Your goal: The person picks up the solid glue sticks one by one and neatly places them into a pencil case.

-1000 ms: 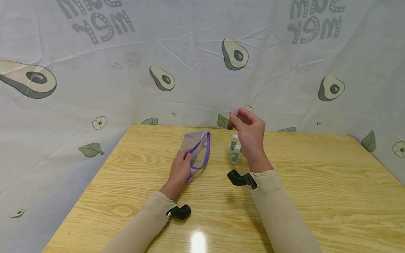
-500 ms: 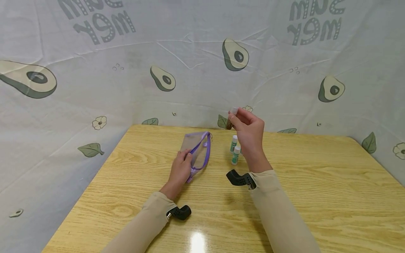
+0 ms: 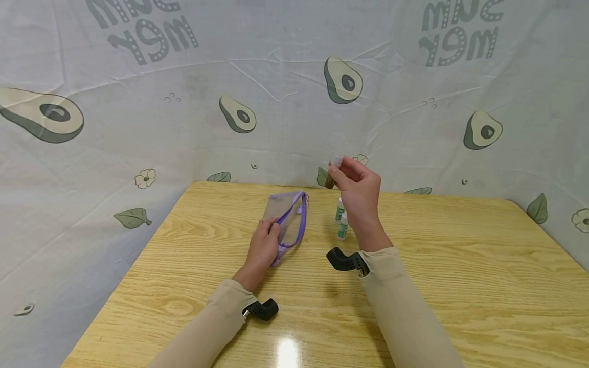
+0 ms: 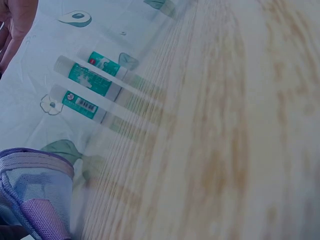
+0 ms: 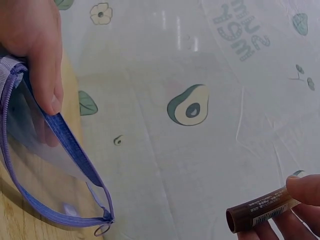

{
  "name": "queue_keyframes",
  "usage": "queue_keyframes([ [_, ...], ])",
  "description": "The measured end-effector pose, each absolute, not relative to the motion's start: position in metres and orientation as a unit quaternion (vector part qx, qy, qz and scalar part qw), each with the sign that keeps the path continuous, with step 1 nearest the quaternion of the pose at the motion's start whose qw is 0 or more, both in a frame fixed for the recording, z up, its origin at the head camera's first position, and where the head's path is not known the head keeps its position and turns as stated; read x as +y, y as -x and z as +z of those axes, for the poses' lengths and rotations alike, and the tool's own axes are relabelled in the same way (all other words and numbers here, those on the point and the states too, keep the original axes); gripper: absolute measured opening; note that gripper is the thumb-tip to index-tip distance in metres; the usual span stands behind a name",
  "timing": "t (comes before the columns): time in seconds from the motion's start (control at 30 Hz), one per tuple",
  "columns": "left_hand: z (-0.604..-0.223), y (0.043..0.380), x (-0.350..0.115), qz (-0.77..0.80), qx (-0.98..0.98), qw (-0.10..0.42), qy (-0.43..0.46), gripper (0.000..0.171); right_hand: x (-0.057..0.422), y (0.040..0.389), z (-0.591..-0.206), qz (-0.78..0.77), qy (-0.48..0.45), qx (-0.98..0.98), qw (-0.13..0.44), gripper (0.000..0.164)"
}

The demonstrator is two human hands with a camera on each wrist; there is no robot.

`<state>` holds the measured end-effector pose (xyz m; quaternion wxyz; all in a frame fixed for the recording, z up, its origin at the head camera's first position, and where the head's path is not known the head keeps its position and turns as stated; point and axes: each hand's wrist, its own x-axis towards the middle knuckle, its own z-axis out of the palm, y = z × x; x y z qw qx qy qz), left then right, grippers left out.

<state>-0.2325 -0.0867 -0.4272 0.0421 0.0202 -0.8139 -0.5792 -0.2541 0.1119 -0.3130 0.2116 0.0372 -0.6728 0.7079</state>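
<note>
My left hand [image 3: 262, 248] grips one edge of a mesh zipper pouch [image 3: 303, 217] with purple trim. The pouch lies on the table, its zipped mouth spread apart and facing right. Up in the air to the pouch's right, my right hand [image 3: 361, 191] pinches a brown glue stick [image 5: 260, 210] by its whitish cap end, brown end pointing down and left. Behind that hand, green-labelled white glue sticks [image 3: 342, 229] stand upright on the table. The left wrist view shows three of them, including a middle glue stick [image 4: 90, 80]; the head view hides one behind my right hand.
A light wooden table [image 3: 184, 266] carries everything. A pale cloth with avocado prints [image 3: 294, 122] hangs behind its far edge. Black wrist camera mounts [image 3: 345, 259] stick out from both sleeves.
My right hand has drifted slightly left with the brown glue stick, closer to the pouch. My left hand and the pouch have stayed in place.
</note>
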Motion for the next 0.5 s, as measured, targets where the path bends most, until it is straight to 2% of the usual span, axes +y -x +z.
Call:
queue_keyframes([
  [0.5, -0.4259, 0.2328, -0.0860, -0.580, -0.813, 0.049, -0.017, 0.049, 0.1032, 0.2541, -0.3152, 0.702, -0.039, -0.680, 0.208, 0.042],
])
